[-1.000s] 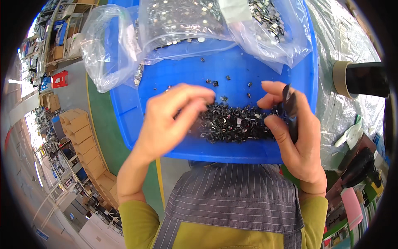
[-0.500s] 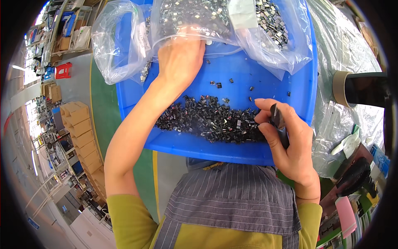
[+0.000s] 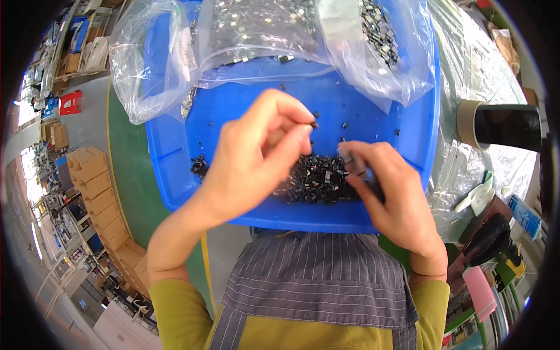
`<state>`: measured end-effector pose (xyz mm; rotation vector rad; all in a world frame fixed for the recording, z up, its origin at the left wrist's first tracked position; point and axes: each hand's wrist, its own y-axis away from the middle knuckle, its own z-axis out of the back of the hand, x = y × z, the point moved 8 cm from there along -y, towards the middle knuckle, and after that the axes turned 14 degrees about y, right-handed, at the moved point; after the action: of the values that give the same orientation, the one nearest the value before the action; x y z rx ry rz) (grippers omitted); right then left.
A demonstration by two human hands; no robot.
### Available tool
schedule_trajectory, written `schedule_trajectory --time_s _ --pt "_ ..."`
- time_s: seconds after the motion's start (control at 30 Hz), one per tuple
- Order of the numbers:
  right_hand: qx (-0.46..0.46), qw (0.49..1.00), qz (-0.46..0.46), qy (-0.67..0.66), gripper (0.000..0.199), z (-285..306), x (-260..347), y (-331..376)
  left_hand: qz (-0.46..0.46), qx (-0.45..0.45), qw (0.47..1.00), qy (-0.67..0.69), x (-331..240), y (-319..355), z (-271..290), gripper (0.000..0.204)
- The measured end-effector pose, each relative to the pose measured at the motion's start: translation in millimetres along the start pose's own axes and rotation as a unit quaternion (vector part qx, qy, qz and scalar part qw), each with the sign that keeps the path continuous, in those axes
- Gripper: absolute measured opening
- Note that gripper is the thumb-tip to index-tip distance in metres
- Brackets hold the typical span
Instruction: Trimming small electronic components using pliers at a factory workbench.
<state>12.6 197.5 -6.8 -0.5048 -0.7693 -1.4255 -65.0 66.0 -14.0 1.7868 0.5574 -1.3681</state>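
A grey striped apron (image 3: 315, 280) fills the near view, with yellow sleeves at both sides. Just beyond it a blue tray (image 3: 175, 157) rests with its near edge against the person. A heap of small black parts (image 3: 318, 181) lies at the tray's near edge, toward the middle. The right hand (image 3: 391, 198) hovers over the right end of the heap, fingers curled shut around a dark, narrow thing whose kind cannot be told. The left hand (image 3: 256, 157) is raised over the heap's left side, thumb and fingertips pinched on one small black part (image 3: 314, 124). A few loose parts lie scattered on the bare tray floor behind. At the tray's far edge lie clear bags (image 3: 262, 35) of more parts. A tape roll (image 3: 469, 123) stands off the tray's right edge.
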Motion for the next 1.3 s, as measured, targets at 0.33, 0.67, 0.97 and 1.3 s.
schedule_trajectory --time_s 0.33,0.67,0.97,1.3 --pt "0.002 0.996 0.016 0.088 0.047 -10.1 14.3 -13.9 -0.154 0.025 0.987 0.022 -14.6 18.0 -6.9 0.023" --pt "0.039 0.999 -0.023 -0.009 0.048 -11.6 9.7 -16.2 -0.275 -0.009 0.956 -0.102 -31.5 21.5 -12.7 0.035" --pt "0.029 0.999 -0.02 -0.004 0.046 -10.2 9.3 -16.3 -0.274 -0.02 0.956 -0.101 -28.5 22.6 -12.1 0.028" --pt "0.011 0.999 -0.015 0.031 0.044 -9.0 9.2 -17.1 0.015 0.045 0.95 0.309 -1.0 7.3 -2.7 0.01"
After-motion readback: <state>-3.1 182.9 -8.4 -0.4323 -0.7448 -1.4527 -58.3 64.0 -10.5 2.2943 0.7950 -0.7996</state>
